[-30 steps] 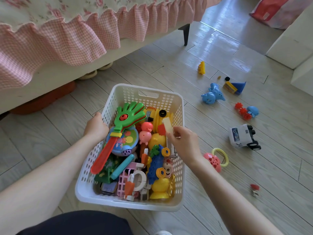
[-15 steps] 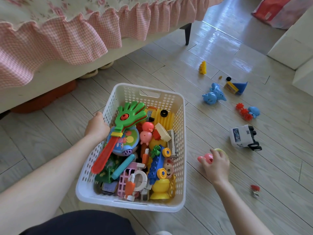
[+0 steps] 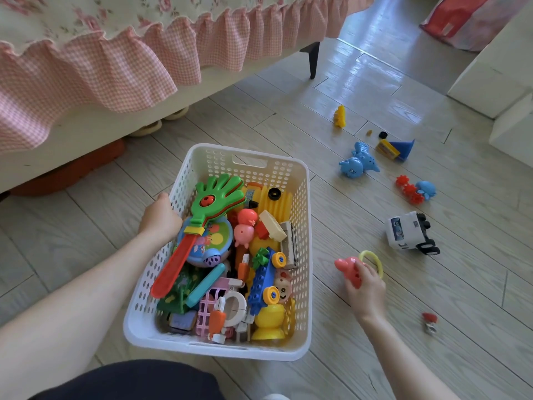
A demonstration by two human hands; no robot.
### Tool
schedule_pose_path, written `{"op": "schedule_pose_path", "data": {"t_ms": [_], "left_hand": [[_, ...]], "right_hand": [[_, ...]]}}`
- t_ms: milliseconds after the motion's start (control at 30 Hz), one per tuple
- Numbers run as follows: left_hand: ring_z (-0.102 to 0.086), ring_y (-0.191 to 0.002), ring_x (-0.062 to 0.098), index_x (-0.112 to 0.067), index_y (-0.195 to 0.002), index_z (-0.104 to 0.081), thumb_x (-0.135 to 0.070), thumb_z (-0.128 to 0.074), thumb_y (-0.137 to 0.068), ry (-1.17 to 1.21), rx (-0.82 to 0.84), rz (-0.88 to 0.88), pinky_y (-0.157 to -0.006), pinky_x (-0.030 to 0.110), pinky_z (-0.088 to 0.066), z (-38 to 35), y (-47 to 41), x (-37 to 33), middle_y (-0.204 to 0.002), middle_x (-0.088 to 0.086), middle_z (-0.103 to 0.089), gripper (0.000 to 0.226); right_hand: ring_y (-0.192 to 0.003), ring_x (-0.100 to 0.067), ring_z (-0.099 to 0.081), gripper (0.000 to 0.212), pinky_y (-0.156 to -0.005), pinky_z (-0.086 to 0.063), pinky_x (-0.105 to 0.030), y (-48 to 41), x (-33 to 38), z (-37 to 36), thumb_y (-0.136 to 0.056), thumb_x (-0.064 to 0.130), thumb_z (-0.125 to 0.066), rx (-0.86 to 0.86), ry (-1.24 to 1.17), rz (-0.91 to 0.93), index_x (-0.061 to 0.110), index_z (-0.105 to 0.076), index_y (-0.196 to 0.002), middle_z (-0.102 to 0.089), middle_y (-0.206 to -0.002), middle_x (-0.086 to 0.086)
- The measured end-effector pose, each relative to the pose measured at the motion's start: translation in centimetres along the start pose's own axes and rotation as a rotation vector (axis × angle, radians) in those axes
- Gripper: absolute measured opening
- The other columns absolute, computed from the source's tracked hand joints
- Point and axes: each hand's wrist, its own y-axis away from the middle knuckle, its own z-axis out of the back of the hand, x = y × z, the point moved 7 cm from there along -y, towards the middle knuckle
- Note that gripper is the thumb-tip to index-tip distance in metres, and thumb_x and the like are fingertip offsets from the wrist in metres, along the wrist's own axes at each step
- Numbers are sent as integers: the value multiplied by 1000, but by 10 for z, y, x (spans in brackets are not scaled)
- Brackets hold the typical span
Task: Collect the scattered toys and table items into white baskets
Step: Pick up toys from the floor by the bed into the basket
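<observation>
Fingers (image 3: pixel 364 272) of the right hand (image 3: pixel 367 288) curl round the pink rattle (image 3: pixel 347 267) just right of the white basket (image 3: pixel 306 226), its long axis crosswise, pink nose toward the basket, yellow ring (image 3: pixel 375 258) away, while the left hand (image 3: pixel 160 219) grips the basket's left rim.

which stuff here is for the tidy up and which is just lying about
Job: white perforated plastic basket, pink rattle with yellow ring in right hand, white toy truck, blue plastic elephant.
Just there: pink gingham bed frill, red bag.
</observation>
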Motion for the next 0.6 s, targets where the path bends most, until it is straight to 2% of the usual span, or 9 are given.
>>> {"op": "schedule_pose_path", "data": {"t_ms": [133, 233, 333, 400, 433, 500, 600], "left_hand": [[-52, -98, 42, 5, -109, -43, 0, -42, -90, -17, -3, -1, -66, 36, -33, 1, 0, 1, -111, 30, -55, 20], [-53, -101, 42, 5, -110, -43, -1, -42, -90, -22, -3, -4, -66, 36, -33, 0, 1, -1, -113, 29, -55, 20], [-53, -98, 41, 3, -110, -43, -2, -42, -91, -12, -8, 0, -65, 36, -34, 0, 1, -1, -112, 28, -55, 20], [-54, -96, 39, 3, -109, -43, -2, -42, -91, 0, -4, 3, -63, 36, -35, 0, 2, -1, -112, 26, -56, 19], [-54, -97, 39, 3, -109, -43, -1, -42, -91, 7, -2, 1, -63, 36, -35, 0, 1, -1, -113, 26, -56, 19], [-54, -99, 38, 3, -111, -43, -1, -42, -90, 24, 5, -6, -65, 35, -36, 0, 2, -2, -114, 25, -56, 21], [-54, -100, 39, 3, -112, -44, 0, -42, -90, 23, 2, -10, -66, 35, -35, 1, 2, -1, -115, 25, -56, 22]], "right_hand": [[-102, -27, -58, 41, -93, -47, -48, 4, 40, 17, -89, 24, -60, -49, -287, 4, 18, -54, -129, -61, -119, -9], [-94, -22, -59, 46, -83, -53, -41, 7, 85, 41, -86, 19, -65, -136, -461, 77, 18, -52, -130, -62, -118, -9], [-102, -11, -57, 47, -86, -52, -24, 21, 142, 66, -83, 10, -66, -222, -508, 327, 15, -53, -128, -58, -125, -1], [-104, -1, -55, 52, -87, -51, -19, 40, 179, 66, -82, 4, -66, -154, -549, 516, 19, -48, -128, -50, -125, 8], [-107, -4, -56, 54, -90, -51, -26, 50, 194, 60, -81, 2, -66, -84, -543, 581, 18, -46, -128, -48, -126, 8], [-113, -24, -55, 51, -95, -46, -40, 75, 217, 43, -78, 2, -69, -7, -421, 704, 10, -54, -126, -54, -128, -3], [-109, -37, -55, 39, -86, -47, -42, 115, 238, 16, -73, 5, -73, 15, -165, 911, 7, -63, -111, -61, -122, -11]]}}
